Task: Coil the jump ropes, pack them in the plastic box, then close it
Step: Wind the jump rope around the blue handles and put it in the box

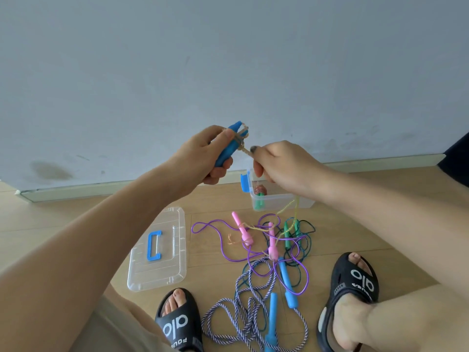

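**Several ropes loose on the floor, one in our hands**

Four ropes by our count: three on the wood floor (76, 224), one held up in front of the wall (228, 59).

Around the work:
- Clear plastic box (276, 203) sits far centre by the skirting board, open, blue latch (245, 182) on its left end. Something green and brownish-red already lies inside; too small to identify.
- Clear lid (158, 250) with blue handle lies flat on the floor, left of the ropes, apart from the box.
- Purple rope with pink handles (243, 232) and dark green rope (298, 240) are tangled together just near of the box.
- Striped rope with blue handles (253, 306) sprawls nearest us, between our two black slides (177, 323), overlapping the purple one.
- The yellowish cord (289, 212) hangs from our right hand down in front of the box and onto the tangle, crossing the pink handles.

Hands, both raised at mid-frame, arms reaching forward:
- Left hand (203, 153) grips a pair of blue handles (228, 146), fingers curled round them, thumb on top, handle tips pointing up and away; cord turns cross the handles' upper part.
- Right hand (279, 163) pinches the cord between thumb and forefinger just right of the handles, remaining fingers curled.
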### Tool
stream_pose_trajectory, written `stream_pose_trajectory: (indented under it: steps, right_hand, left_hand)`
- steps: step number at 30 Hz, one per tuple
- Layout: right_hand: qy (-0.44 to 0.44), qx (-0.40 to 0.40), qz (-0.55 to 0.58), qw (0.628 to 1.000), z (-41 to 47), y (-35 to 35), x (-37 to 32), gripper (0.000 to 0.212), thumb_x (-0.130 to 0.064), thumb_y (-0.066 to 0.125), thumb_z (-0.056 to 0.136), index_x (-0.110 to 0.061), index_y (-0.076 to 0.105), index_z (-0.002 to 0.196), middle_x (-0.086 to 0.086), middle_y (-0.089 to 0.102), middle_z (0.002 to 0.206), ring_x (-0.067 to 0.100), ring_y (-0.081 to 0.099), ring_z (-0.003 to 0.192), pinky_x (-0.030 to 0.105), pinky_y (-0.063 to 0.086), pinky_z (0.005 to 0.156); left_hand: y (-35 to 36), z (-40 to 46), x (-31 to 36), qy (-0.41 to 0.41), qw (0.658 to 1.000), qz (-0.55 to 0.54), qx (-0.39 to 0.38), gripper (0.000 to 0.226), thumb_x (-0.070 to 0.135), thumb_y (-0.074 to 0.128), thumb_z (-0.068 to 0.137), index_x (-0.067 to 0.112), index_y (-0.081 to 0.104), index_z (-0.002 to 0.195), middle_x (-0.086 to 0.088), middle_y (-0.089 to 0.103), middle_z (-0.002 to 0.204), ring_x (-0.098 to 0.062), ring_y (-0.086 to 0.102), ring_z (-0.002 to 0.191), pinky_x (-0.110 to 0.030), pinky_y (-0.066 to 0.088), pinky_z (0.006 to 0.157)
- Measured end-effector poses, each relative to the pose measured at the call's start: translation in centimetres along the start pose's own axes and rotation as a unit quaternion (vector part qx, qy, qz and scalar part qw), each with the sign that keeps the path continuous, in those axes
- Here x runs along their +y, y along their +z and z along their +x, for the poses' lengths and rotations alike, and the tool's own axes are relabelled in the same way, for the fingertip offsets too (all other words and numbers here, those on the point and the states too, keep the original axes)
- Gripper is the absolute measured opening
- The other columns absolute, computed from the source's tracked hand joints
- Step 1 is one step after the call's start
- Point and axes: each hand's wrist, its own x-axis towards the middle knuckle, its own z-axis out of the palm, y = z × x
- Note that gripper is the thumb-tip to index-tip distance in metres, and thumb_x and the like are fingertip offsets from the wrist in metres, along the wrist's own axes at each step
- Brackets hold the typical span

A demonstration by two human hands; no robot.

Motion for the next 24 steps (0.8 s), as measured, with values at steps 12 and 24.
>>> stream_pose_trajectory:
  steps: [12,24]
  right_hand:
    - [-0.087,-0.024,-0.185,0.979,-1.0,-0.1,-0.3,0.047,-0.031,0.036,0.105,-0.008,0.041,0.063,0.014,0.054,0.066,0.029,0.043,0.061,0.035,0.035,0.055]
    - [-0.217,-0.013,-0.248,0.944,-0.9,-3.0,-2.0,0.047,-0.04,0.054,0.096,-0.016,0.042,0.056,0.0,0.04,0.048,0.014,0.036,0.049,0.033,0.029,0.051]
  left_hand:
    - [0.2,0.0,0.0,-0.04,0.997,-0.016,-0.072,0.005,0.008,0.047,0.096,0.011,0.048,0.1,-0.002,0.044,0.074,-0.011,0.029,0.053,-0.023,0.024,0.049]
    - [1.3,0.3,-2.0,0.121,0.874,0.466,-0.068,0.021,0.025,0.062,0.087,0.011,0.048,0.082,-0.001,0.051,0.067,-0.018,0.047,0.06,-0.023,0.036,0.054]
